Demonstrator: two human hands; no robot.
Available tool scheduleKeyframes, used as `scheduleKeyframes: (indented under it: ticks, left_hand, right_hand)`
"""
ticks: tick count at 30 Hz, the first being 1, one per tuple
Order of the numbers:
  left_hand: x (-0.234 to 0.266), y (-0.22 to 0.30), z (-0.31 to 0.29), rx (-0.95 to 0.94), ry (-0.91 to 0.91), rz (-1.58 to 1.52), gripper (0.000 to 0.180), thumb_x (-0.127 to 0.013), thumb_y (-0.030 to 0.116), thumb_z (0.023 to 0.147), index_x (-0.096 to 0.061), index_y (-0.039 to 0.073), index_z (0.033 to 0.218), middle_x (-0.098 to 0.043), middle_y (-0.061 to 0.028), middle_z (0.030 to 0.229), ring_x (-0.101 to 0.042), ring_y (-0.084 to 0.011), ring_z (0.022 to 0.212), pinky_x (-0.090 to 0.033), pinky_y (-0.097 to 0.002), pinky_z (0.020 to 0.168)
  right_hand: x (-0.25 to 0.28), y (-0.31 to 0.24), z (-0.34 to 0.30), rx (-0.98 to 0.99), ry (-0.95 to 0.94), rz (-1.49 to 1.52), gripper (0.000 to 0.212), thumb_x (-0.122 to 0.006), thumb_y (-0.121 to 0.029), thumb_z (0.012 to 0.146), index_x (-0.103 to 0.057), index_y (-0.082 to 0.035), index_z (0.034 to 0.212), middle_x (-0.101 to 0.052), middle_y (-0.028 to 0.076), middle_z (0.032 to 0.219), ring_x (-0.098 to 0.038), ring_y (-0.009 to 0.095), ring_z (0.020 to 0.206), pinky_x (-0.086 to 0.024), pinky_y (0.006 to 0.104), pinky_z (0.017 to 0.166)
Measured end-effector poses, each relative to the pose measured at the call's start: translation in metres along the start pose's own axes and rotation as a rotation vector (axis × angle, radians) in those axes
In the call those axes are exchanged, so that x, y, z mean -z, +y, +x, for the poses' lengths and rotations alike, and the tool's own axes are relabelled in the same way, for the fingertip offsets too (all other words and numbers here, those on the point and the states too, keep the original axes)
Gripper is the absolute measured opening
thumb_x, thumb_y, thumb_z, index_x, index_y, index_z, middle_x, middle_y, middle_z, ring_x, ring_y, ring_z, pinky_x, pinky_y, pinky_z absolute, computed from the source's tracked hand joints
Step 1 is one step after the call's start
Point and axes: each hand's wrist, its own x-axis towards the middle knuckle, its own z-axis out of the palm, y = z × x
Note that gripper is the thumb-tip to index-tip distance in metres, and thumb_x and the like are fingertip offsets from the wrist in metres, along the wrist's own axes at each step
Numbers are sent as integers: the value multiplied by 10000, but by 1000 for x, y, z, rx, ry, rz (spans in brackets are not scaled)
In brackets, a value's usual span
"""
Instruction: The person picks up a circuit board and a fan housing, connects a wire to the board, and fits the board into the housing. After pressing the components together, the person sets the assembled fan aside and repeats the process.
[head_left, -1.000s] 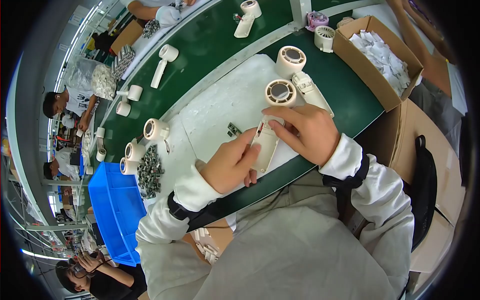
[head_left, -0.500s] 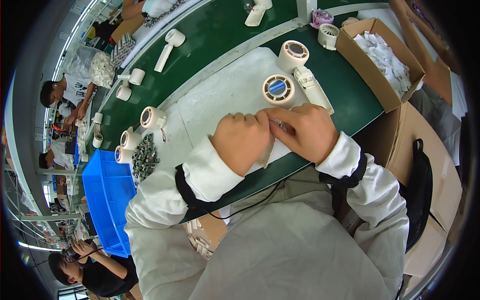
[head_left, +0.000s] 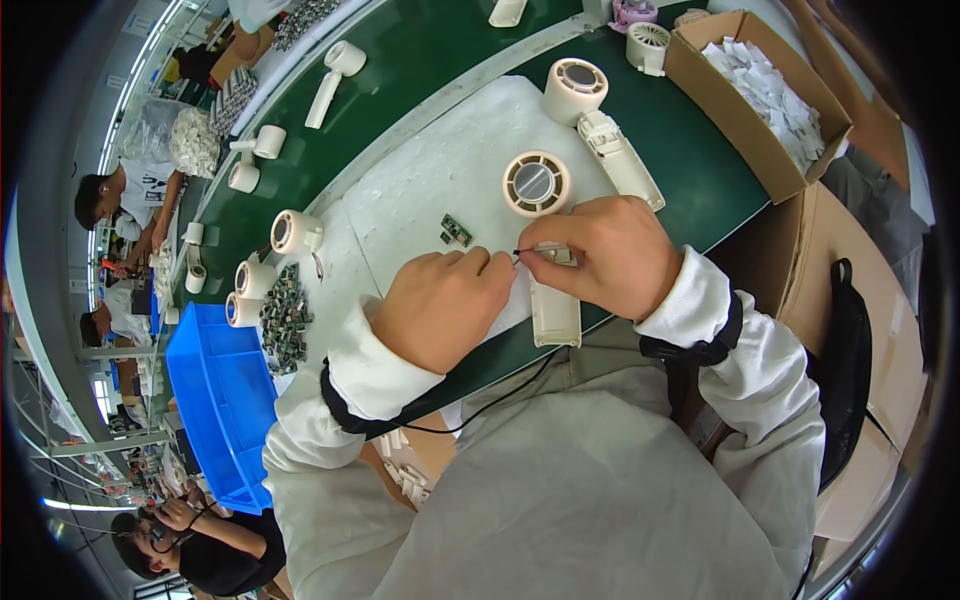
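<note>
My left hand and my right hand meet almost fingertip to fingertip over the white mat. Both are closed in a pinch, and a short dark wire shows between the fingertips. What the left fingers hold is hidden. Below the right hand lies a cream fan handle, its upper part partly covered by the fingers. Just beyond stands a round fan head with a shiny disc in its centre. A small green circuit board lies on the mat beyond my left hand.
Another fan with an opened handle lies at the far right. A pile of circuit boards sits left, beside a blue divided tray. A cardboard box holds white pieces. More fans stand on the green bench. Co-workers are at left.
My hands have drawn slightly apart, the left one shifting left. The handle now shows more plainly under the right hand. A circuit board now lies on the mat where none showed before.
</note>
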Motion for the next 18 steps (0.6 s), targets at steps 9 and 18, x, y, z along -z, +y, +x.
scheduleKeyframes:
  ticks: [9,18]
  left_hand:
    - [6,-17,-1,96,-13,-290,186,-581,203,1022,-584,52,914,-630,-135,763,-656,-333,682,-509,-436,602]
    - [-9,-13,3,221,-37,-672,162,-556,182,1040,-566,29,989,-658,-183,839,-642,-399,716,-504,-460,639]
  right_hand:
    - [-3,-2,0,12,24,43,121,-784,-155,814,-757,-94,916,-693,123,729,-672,302,636,-527,386,589]
    - [-2,-1,1,63,24,23,128,-776,-147,821,-762,-82,930,-686,118,725,-660,292,623,-518,385,585]
